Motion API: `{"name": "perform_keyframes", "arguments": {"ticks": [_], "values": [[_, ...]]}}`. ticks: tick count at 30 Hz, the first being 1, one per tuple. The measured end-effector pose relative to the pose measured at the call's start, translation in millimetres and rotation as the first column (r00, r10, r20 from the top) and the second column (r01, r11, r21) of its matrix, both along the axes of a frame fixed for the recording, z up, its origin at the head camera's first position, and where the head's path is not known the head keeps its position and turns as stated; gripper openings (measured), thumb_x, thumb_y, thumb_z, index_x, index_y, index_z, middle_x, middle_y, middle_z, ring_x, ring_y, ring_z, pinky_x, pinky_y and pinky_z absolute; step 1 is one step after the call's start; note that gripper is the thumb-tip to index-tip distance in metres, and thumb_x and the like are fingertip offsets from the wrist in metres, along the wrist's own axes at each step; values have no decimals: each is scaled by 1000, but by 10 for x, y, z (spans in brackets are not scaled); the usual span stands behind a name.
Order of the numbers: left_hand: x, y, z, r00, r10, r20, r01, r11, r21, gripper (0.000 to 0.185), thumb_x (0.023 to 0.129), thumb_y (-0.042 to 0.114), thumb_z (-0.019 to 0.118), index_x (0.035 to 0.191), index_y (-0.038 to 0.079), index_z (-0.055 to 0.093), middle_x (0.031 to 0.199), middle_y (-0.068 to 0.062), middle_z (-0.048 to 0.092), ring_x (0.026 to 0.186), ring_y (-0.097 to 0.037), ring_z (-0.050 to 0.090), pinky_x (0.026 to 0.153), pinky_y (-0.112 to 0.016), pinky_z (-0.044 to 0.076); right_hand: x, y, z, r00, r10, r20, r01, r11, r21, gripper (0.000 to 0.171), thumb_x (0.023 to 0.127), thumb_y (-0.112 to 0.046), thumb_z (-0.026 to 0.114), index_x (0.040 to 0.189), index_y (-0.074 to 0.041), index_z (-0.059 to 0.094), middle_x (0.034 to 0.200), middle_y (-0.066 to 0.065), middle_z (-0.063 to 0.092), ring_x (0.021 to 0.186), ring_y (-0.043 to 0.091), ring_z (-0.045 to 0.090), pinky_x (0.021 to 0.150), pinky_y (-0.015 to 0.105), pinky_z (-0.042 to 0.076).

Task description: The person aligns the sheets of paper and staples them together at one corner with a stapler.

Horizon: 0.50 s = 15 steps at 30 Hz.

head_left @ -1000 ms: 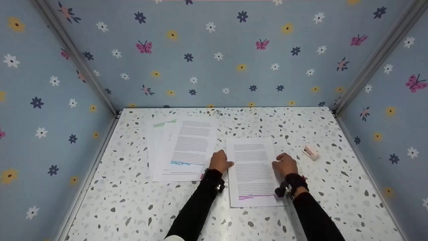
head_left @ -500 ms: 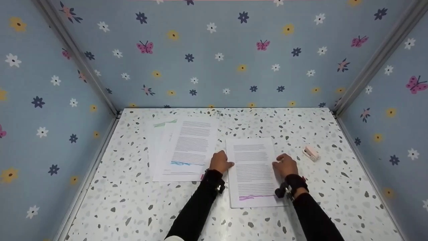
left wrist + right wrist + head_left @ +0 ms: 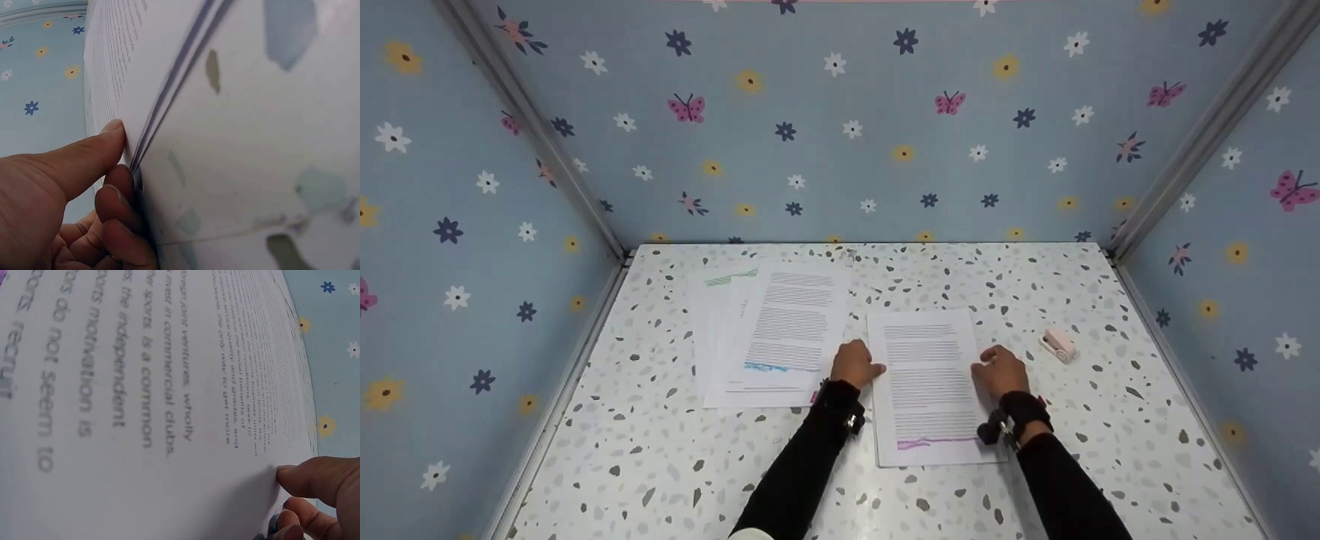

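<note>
A small stack of printed paper sheets (image 3: 930, 382) lies in front of me in the head view, a purple marker line near the bottom of its top sheet. My left hand (image 3: 855, 365) pinches the stack's left edge. In the left wrist view, the thumb presses on top of the sheets (image 3: 132, 84) and curled fingers sit at the edge, where the layers part slightly. At the right edge, my right hand (image 3: 1003, 370) pinches the stack between thumb and forefinger. The right wrist view shows that thumb (image 3: 304, 478) on the page, with the other fingers partly hidden.
Several overlapping sheets (image 3: 791, 319) with blue and green marker strokes lie to the left. A small pale pink stapler-like object (image 3: 1059, 345) rests right of my right hand. Patterned blue walls (image 3: 840, 150) enclose the speckled table (image 3: 660, 465) on three sides.
</note>
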State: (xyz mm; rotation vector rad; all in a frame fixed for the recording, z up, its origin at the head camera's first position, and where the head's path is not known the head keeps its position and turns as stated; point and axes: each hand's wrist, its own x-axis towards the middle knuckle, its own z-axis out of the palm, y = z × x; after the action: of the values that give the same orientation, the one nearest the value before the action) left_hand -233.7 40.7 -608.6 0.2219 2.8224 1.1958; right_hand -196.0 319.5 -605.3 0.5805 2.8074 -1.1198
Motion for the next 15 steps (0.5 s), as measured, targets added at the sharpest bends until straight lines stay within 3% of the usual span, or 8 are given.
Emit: {"name": "perform_keyframes", "arguments": {"ticks": [15], "values": [[14, 1, 24, 1000, 7, 0, -7, 1000, -15, 28, 76, 9, 87, 77, 0, 60, 73, -12, 63, 70, -30, 62, 68, -43, 51, 13, -7, 26, 1000, 10, 11, -10, 1000, 8, 29, 92, -17, 65, 113, 3, 60, 110, 24, 65, 92, 34, 61, 80, 46, 47]]}}
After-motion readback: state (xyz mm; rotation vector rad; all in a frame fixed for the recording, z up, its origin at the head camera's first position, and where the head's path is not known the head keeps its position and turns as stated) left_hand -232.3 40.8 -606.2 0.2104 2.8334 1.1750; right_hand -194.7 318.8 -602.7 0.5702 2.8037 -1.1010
